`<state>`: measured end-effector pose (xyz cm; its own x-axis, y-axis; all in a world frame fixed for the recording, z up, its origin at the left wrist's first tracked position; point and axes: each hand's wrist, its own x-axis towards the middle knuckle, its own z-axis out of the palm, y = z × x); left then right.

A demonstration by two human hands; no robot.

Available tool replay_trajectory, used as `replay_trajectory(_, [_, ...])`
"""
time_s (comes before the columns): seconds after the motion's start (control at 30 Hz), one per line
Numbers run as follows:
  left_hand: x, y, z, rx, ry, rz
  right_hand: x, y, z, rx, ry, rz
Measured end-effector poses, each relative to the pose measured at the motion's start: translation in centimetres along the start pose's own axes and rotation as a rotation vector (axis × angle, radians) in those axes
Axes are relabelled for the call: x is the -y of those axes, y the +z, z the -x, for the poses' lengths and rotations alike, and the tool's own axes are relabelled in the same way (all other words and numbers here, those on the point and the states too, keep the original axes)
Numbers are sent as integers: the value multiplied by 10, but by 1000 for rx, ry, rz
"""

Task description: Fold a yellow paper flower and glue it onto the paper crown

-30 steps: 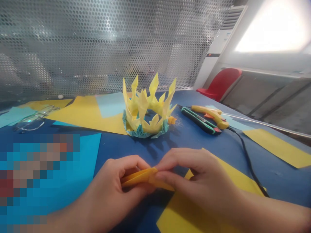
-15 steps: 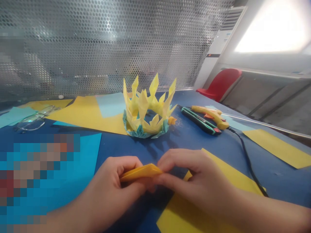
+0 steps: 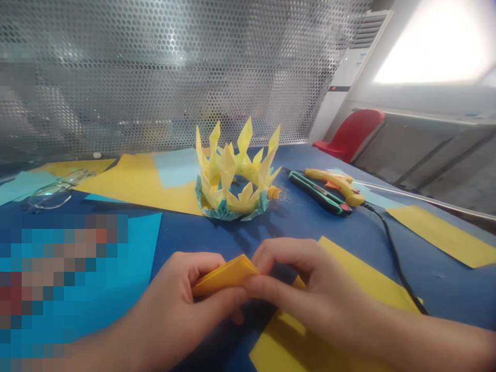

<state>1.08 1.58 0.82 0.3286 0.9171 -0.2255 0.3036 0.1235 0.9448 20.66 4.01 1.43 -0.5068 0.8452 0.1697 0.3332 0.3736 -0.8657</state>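
Note:
A small piece of folded orange-yellow paper [image 3: 222, 276] is held between both hands, above the near part of the blue table. My left hand [image 3: 194, 299] is closed around its left end, with the thumb along the lower edge. At its right corner, the thumb and fingers of my right hand [image 3: 298, 281] pinch the paper. Beyond the hands a paper crown [image 3: 228, 181] stands upright, yellow with tall points and a blue-green base. Beneath my right hand and forearm lies a yellow sheet [image 3: 279, 341], partly hidden.
A green and black utility knife [image 3: 320, 192] lies beside a yellow corded glue gun [image 3: 337, 183] at the right. Glasses [image 3: 54, 191] rest on the left. A blue sheet [image 3: 132, 258] and a large yellow sheet [image 3: 135, 183] spread over the table [image 3: 182, 235]. A red chair [image 3: 354, 134] stands behind.
The folded paper has tilted so that more of its front face shows and its top corner sits higher. Both hands keep hold of it, with small finger shifts.

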Motion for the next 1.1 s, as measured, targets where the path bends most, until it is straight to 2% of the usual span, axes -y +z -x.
replay_trajectory(0.27, [2, -1, -1, 47, 28, -87, -2, 1, 0, -71, -142, 33])
replay_trajectory(0.47, [-1, 0, 0, 25, 40, -153, 2, 1, 0, -68, -86, 27])
replay_trajectory(0.67, [1, 1, 0, -8, -33, -100, 2, -1, 0, -78, -94, 24])
replay_trajectory(1.1, [1, 0, 1, -20, -43, -54, -1, 0, -1, -69, -76, -15])
